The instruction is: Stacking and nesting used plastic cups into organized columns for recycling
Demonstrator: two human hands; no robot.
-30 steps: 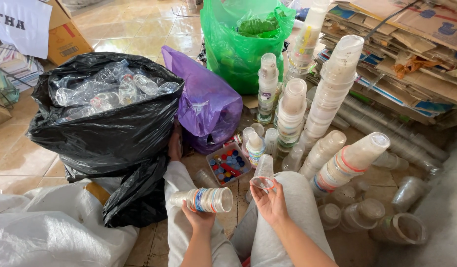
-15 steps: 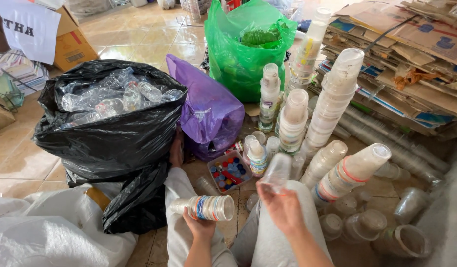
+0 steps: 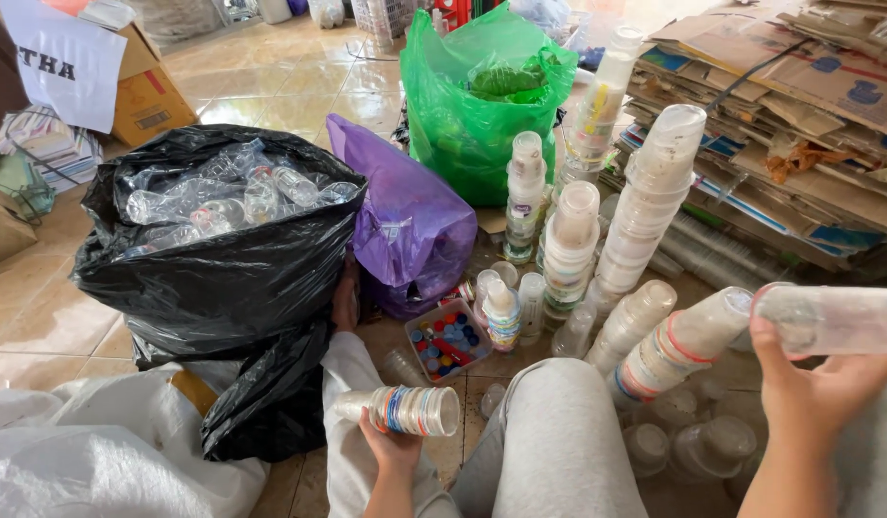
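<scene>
Right hand (image 3: 816, 384) has swung far right, gripping a clear cup (image 3: 832, 319); left hand (image 3: 394, 449) stays wrapped around a nested cup stack (image 3: 400, 410).

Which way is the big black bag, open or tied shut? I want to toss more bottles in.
Open: the black bag gapes at the top, showing clear plastic bottles piled inside.

- The clear cup (image 3: 832, 318) in the right hand (image 3: 808, 384) runs off the right edge.
- The black bag (image 3: 223, 278) hides the floor behind it.
- The small tray's (image 3: 448, 341) contents are too small to identify.
</scene>
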